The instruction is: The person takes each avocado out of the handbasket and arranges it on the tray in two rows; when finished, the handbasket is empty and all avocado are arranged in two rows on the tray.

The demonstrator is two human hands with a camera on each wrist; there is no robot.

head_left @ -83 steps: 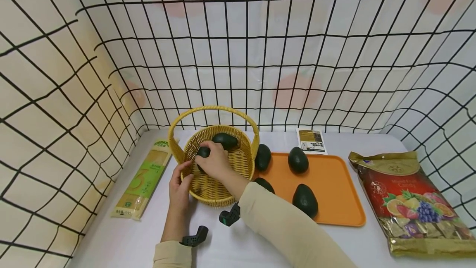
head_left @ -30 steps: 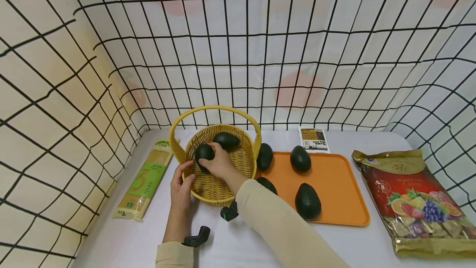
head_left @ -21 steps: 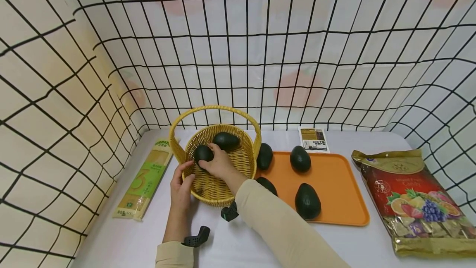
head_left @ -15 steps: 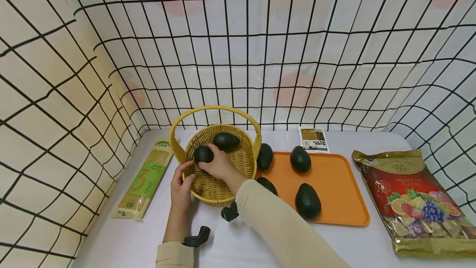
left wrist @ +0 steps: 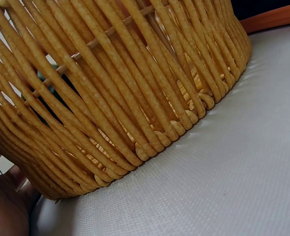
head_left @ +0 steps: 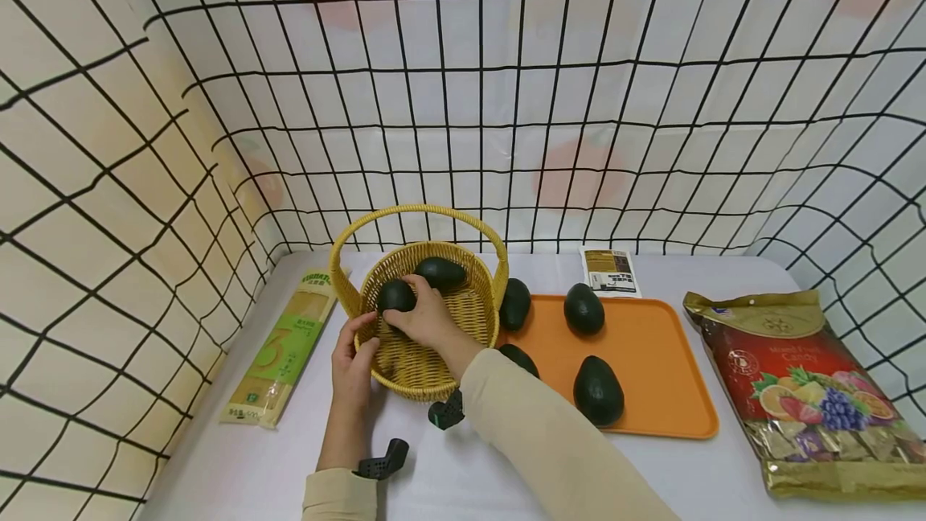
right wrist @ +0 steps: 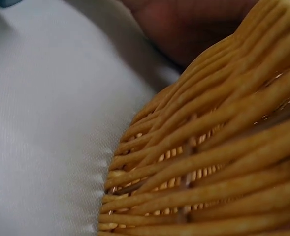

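A yellow wicker basket (head_left: pixel 463 328) with a tall arched handle stands on the table in the head view. My right hand (head_left: pixel 427 316) reaches inside it and pinches a dark green avocado (head_left: pixel 395 297) at the basket's left side, between thumb and fingers. Another avocado (head_left: pixel 440 272) lies at the back of the basket. My left hand (head_left: pixel 352 364) grips the basket's left front rim, fingers over the edge. Both wrist views are mostly filled by the basket's woven wall (left wrist: pixel 135 88); the right fingers and their avocado are hidden in the right wrist view.
An orange tray (head_left: pixel 651 368) right of the basket bears several avocados (head_left: pixel 599 391), one partly behind the right sleeve. A noodle packet (head_left: pixel 278 352) lies left, a candy bag (head_left: pixel 803 392) far right, a small sachet (head_left: pixel 610 272) behind the tray. Black netting surrounds the table.
Compared with the oldest frame, the right hand has shifted slightly and the avocado in it shows more of its rounded side. Over the last second, both hands have barely moved.
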